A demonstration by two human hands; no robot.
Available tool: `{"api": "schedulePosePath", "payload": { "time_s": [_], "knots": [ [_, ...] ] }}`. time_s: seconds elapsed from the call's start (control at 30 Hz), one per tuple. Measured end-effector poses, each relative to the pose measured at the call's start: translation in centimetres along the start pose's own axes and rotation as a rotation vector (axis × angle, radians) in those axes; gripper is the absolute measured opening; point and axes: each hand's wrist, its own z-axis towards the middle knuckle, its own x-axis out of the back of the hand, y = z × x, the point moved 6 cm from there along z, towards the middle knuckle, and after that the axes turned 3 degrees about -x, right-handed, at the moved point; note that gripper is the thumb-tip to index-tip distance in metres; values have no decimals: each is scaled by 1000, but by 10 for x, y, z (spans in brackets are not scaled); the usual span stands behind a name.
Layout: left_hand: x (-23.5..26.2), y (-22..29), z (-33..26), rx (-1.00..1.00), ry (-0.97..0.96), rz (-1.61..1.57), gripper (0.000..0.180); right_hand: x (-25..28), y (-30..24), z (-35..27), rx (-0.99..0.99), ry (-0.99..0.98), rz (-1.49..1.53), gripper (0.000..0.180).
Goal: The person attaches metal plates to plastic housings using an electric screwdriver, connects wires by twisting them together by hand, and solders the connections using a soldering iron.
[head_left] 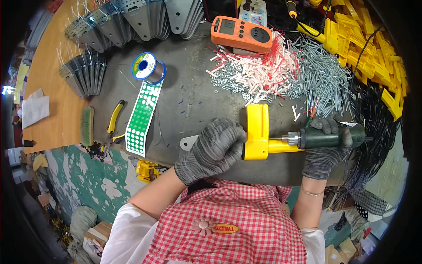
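Grey knit gloves cover both hands at the near edge of the dark metal-topped table (193, 101). The left hand (214, 148) is curled shut over the near left end of a yellow plastic part (257, 131), fingers wrapped around it and pressing it to the table top. The right hand (324, 149) is closed around a dark green electric screwdriver (329, 136), which lies level and points left; its chuck and bit meet the yellow part's lower arm. A flat grey metal tab (188, 142) shows just left of the left hand, partly hidden under it.

Toward the left edge lie yellow-handled pliers (115, 119), a wire brush (87, 126) and a strip of green sheet with white dots (143, 118) that hangs over the near edge. At the strip's far end sits a spool of solder wire (148, 67) with blue rims.

Beyond the yellow part, in the middle right of the table, spreads a heap of white and red sleeves (259, 72) mixed with small nuts, and just right of it a pile of grey screws (323, 77). At the far edge rests an orange meter (241, 33) with a small screen and a socket face. Fanned stacks of grey metal brackets (132, 22) line the far left corner, and more yellow plastic parts (373, 48) are heaped at the far right.
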Motion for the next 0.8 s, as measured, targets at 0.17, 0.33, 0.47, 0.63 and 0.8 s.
{"api": "schedulePosePath", "payload": {
  "time_s": [0.17, 0.33, 0.47, 0.63, 0.8],
  "knots": [
    [5, 15, 4, -53, 11, 138, 25, 3, -5, 2, -10, -2, -10, 26],
    [40, -37, 28, 375, 189, 502, 14, 8, -19, -7, -7, 16, 7, 25],
    [38, -59, 43, 377, 52, 713, 16, 11, -30, -20, 41, 14, -95, 22],
    [40, -68, 48, 467, 1, 562, 18, 0, -8, -30, -20, 3, -54, 22],
    [39, -71, 52, 407, -8, 540, 18, 2, 0, -32, -30, 4, -23, 23]
  ]
}}
